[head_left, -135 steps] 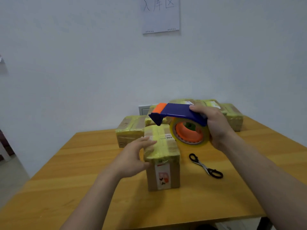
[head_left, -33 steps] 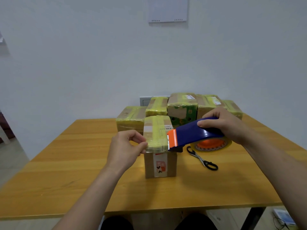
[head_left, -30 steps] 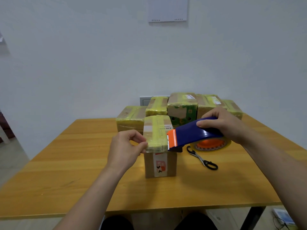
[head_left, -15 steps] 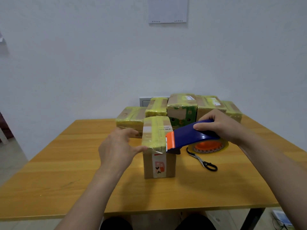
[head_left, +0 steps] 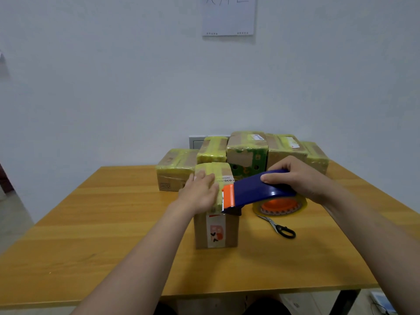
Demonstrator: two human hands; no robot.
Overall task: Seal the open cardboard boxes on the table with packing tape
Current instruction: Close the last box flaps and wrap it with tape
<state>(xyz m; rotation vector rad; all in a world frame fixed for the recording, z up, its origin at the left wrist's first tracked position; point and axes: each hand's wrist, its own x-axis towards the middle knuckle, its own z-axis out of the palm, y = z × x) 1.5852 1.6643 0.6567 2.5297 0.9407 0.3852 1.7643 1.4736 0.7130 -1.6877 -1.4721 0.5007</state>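
Note:
A small cardboard box (head_left: 216,230) stands near the middle of the wooden table (head_left: 91,235), its top wrapped in yellowish tape. My left hand (head_left: 200,194) lies flat on the box's top, fingers together and spread over the tape. My right hand (head_left: 300,178) grips the blue handle of a tape dispenser (head_left: 254,192). The dispenser's orange cutter end touches the box's upper right edge. Its tape roll (head_left: 279,204), with an orange core, hangs low by the table to the right of the box.
Several taped boxes (head_left: 247,155) stand in a row at the table's back edge against the wall. Black-handled scissors (head_left: 277,226) lie on the table right of the front box. A paper sheet (head_left: 228,15) hangs on the wall.
My left hand has let go of the box's left top edge and moved up onto the top, pressing flat. The dispenser has stayed at the box's right edge.

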